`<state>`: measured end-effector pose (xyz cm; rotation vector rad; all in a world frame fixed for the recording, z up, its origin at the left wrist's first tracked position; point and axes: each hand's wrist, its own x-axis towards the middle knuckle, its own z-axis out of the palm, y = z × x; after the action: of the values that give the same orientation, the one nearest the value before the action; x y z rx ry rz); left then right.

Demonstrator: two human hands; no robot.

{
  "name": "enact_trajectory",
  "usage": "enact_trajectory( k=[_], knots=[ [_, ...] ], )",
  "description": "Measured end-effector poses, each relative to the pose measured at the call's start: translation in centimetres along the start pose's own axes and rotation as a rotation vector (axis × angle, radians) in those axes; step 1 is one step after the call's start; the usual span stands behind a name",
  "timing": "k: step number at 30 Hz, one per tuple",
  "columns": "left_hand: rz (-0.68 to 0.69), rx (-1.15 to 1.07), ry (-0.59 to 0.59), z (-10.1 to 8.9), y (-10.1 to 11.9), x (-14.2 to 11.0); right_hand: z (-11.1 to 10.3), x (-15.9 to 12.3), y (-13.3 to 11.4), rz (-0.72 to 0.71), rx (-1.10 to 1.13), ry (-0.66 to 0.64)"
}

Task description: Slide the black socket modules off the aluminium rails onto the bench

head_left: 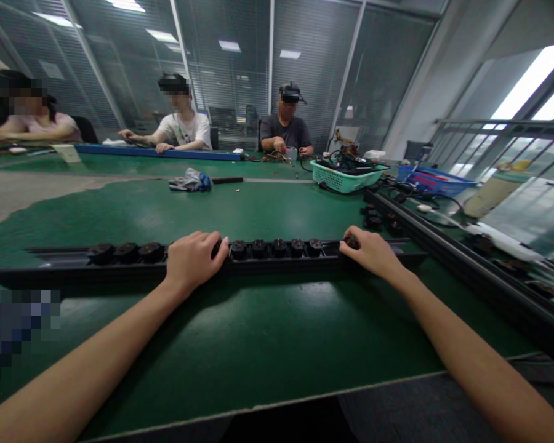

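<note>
A long black channel rail (133, 271) lies across the green table in front of me. Several round black socket modules (258, 248) sit in a row along it. My left hand (192, 258) is over the middle of the row, its fingers closed round a socket module that is mostly hidden by them. At the right part of the rail, my right hand (372, 249) pinches another black socket module (351, 242), apart from the row. I cannot tell whether that module touches the rail's floor.
Another long black rail (461, 277) runs along the right, with loose socket modules (373, 218) beside it. Behind stand a green basket (346, 180) of cables and a blue basket (436, 177). A grey-blue glove (190, 180) lies farther back. Three people sit across the table.
</note>
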<state>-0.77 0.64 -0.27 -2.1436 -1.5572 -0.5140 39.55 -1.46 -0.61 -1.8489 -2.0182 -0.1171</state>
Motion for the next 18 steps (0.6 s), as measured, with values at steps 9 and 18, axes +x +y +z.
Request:
enact_trajectory(
  k=[9, 18],
  knots=[
    [0.001, 0.006, 0.006, 0.09, 0.03, -0.02, -0.19, 0.06, 0.33, 0.043, -0.079, -0.017],
    [0.004, 0.010, 0.005, 0.05, -0.05, -0.03, -0.85, 0.09, 0.68, 0.050, -0.218, -0.046]
  ],
)
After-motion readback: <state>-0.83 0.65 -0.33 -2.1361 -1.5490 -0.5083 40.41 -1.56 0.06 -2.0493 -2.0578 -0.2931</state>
